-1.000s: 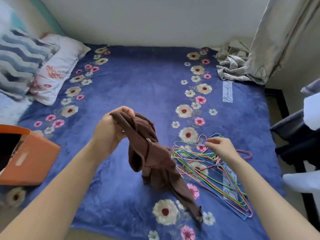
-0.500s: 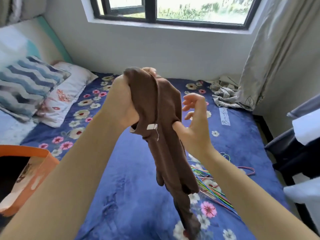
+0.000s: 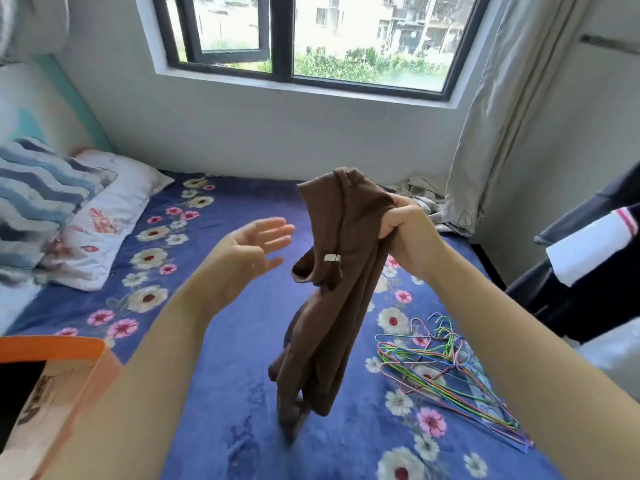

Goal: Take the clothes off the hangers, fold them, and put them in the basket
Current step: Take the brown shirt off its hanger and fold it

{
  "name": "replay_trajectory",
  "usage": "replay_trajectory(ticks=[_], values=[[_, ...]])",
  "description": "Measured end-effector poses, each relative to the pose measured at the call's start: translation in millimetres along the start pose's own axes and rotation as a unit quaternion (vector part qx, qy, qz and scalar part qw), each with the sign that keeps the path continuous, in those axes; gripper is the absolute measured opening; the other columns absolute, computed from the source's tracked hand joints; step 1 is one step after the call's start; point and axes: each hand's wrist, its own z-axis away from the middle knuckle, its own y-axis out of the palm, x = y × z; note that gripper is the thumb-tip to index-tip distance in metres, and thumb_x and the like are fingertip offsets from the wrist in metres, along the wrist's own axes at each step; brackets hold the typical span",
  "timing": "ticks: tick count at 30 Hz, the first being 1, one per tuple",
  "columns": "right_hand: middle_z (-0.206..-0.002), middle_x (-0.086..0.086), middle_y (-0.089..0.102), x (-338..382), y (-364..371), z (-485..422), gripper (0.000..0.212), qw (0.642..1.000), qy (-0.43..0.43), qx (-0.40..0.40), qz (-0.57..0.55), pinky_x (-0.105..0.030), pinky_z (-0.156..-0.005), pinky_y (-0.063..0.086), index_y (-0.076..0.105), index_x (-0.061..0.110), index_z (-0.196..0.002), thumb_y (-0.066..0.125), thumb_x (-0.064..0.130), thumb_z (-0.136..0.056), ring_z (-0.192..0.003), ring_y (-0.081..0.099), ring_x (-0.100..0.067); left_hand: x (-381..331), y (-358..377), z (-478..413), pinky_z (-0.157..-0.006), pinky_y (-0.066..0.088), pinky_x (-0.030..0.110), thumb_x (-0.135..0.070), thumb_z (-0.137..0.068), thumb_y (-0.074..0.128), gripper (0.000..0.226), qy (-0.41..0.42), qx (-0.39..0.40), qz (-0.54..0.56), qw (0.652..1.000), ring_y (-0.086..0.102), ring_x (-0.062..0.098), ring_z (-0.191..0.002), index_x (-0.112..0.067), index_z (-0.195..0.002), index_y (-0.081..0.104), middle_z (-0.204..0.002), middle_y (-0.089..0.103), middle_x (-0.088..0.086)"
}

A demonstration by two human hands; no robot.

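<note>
Brown garment point(image 3: 332, 271): held up over the bed, one-handed.
The right hand point(image 3: 407, 233) has its fingers curled tight round bunched cloth on the garment's right side, just under the top edge. The top flops over above the fist. The rest hangs down and to the left of it as a long bundle with a small white tag on the front. Its lower end is blurred and close to the blue flowered blanket point(image 3: 225, 393); cannot tell if it touches. The left hand point(image 3: 249, 251) is left of the garment and apart from it, fingers straight and spread, holding nothing. The coloured wire hangers point(image 3: 446, 372) lie heaped on the blanket, near right, bare. The orange basket point(image 3: 52, 346) sits near left. The pillows point(image 3: 104, 220) are far left.
</note>
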Motion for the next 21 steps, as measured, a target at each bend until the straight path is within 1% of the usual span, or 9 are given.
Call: replay_trajectory(ticks=[2,3,6,8,11,13,16,18,21], values=[[-0.045,0.004,0.043,7,12,-3,0.027,1.000,0.009,0.013,-0.006,-0.019,-0.047,0.029,0.057,0.011,-0.052,0.037,-0.005,-0.046,-0.042,0.039,-0.013,37,-10,7,-0.090,0.051,0.031,-0.002,-0.057,0.049,0.065,-0.069,-0.031,-0.114,0.991,0.052,0.016,-0.130,-0.026,-0.116,0.063,-0.124,0.066,-0.006],[-0.046,0.003,0.043,10,17,-4,0.024,1.000,0.014,0.021,-0.008,-0.019,-0.047,0.030,0.054,0.006,-0.058,0.037,-0.005,-0.046,-0.042,0.040,-0.014,51,-7,11,-0.090,0.050,0.029,-0.005,-0.059,0.053,0.063,-0.101,-0.014,-0.164,0.981,0.051,0.010,-0.129,-0.032,-0.115,0.062,-0.126,0.064,-0.009],[-0.049,0.000,0.046,12,29,-8,0.022,0.998,0.022,0.055,-0.006,-0.018,-0.047,0.036,0.053,0.005,-0.060,0.039,-0.006,-0.047,-0.044,0.043,-0.015,69,21,21,-0.086,0.047,0.017,-0.011,-0.082,0.068,0.046,-0.106,0.060,-0.191,0.974,0.055,-0.014,-0.107,-0.045,-0.112,0.060,-0.116,0.065,-0.027],[-0.055,-0.002,0.050,13,30,-12,0.024,0.998,0.018,0.058,0.006,-0.023,-0.053,0.038,0.058,0.006,-0.061,0.043,-0.007,-0.048,-0.052,0.047,-0.019,66,39,22,-0.078,0.046,0.008,-0.019,-0.095,0.061,0.031,-0.055,0.044,-0.145,0.987,0.059,-0.014,-0.103,-0.043,-0.115,0.060,-0.110,0.067,-0.030],[-0.067,-0.007,0.054,10,18,-13,0.030,0.999,0.011,0.039,0.019,-0.028,-0.060,0.041,0.060,0.001,-0.075,0.047,-0.007,-0.049,-0.061,0.049,-0.025,55,48,17,-0.089,0.048,0.016,-0.022,-0.099,0.054,0.025,0.020,-0.035,-0.108,0.993,0.060,-0.004,-0.112,-0.042,-0.113,0.061,-0.112,0.069,-0.024],[-0.071,-0.009,0.055,10,0,-11,0.036,1.000,0.011,0.019,0.006,-0.028,-0.061,0.044,0.058,-0.002,-0.083,0.047,-0.007,-0.049,-0.062,0.051,-0.027,44,43,16,-0.083,0.052,0.017,-0.026,-0.101,0.048,0.023,0.033,-0.052,-0.099,0.993,0.062,-0.007,-0.105,-0.042,-0.112,0.059,-0.104,0.069,-0.028],[-0.080,-0.013,0.063,7,-37,-2,0.042,1.000,0.009,0.004,-0.004,-0.030,-0.067,0.053,0.064,0.000,-0.091,0.051,-0.015,-0.054,-0.069,0.060,-0.027,22,29,11,-0.078,0.056,0.025,-0.027,-0.102,0.043,0.022,0.033,-0.063,-0.117,0.991,0.068,-0.001,-0.089,-0.026,-0.106,0.065,-0.091,0.074,-0.018],[-0.085,-0.012,0.067,2,-59,5,0.044,0.996,0.040,0.014,0.083,-0.033,-0.071,0.055,0.064,0.004,-0.098,0.060,-0.019,-0.061,-0.075,0.064,-0.024,4,24,6,-0.076,0.057,0.021,-0.025,-0.102,0.043,0.024,0.040,-0.062,-0.130,0.989,0.069,0.003,-0.086,-0.021,-0.101,0.067,-0.089,0.075,-0.012],[-0.094,-0.010,0.073,-13,-87,13,0.063,0.943,0.154,0.065,0.287,-0.044,-0.084,0.053,0.065,0.020,-0.107,0.086,0.007,-0.048,-0.083,0.069,-0.027,-19,31,-2,-0.067,0.054,0.014,-0.020,-0.102,0.044,0.024,0.060,-0.034,-0.189,0.980,0.068,-0.001,-0.076,-0.025,-0.099,0.067,-0.081,0.074,-0.013]])
